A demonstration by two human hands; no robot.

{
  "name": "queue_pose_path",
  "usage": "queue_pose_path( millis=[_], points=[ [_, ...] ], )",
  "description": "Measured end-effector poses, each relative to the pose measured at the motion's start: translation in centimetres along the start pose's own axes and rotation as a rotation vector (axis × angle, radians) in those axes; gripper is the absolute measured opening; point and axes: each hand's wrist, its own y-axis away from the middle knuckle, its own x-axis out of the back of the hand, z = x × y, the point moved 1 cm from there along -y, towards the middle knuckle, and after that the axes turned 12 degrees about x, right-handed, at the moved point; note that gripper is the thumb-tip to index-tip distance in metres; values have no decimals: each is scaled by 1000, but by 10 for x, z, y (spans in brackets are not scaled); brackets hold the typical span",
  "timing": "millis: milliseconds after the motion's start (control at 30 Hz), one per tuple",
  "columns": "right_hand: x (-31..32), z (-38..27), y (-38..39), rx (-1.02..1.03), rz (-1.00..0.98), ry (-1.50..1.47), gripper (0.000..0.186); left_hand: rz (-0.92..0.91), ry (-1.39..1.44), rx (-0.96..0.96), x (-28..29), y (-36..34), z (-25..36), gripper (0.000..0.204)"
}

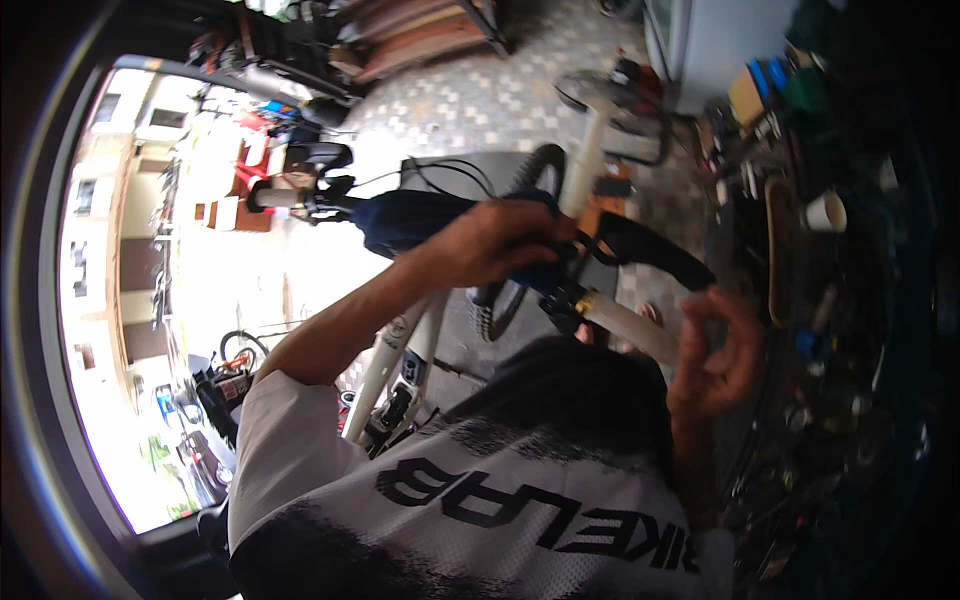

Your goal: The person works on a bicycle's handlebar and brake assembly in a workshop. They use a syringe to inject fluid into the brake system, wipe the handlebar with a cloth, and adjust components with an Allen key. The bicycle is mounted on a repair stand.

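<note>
In front of me stands a bicycle with a white frame (375, 375) and a knobbly black tyre (545, 160). Dark blue cloth (405, 222) lies over its handlebar area. My left hand (500, 240) is closed on this cloth with bent fingers, close to the middle of the bar; its fingertips are partly hidden. A curved black bar end (660, 252) reaches toward my right hand (717, 350). That hand is raised just beyond it, thumb and forefinger curled together; blur hides anything small between them. A pale tube (630, 325) runs below the bar, toward my right hand.
To the right is a cluttered bench with a white cup (827, 212) and many tools. A wooden rack (420, 38) stands at the back on the tiled floor (440, 95). Red and brown boxes (245, 185) are at the left, by the bright opening.
</note>
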Motion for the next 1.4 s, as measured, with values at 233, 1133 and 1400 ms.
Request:
queue_pose_path(
  millis=[233,1133,1400],
  points=[
    [-2,1,0,-60,-31,50,29,125,120,236,3,23,-6,19],
    [3,10,-10,-27,-202,-39,27,584,-382,516,-55,16,58,24],
    [0,10,-12,23,-199,-121,24,626,-359,535,-68,11,57,17]
  ],
)
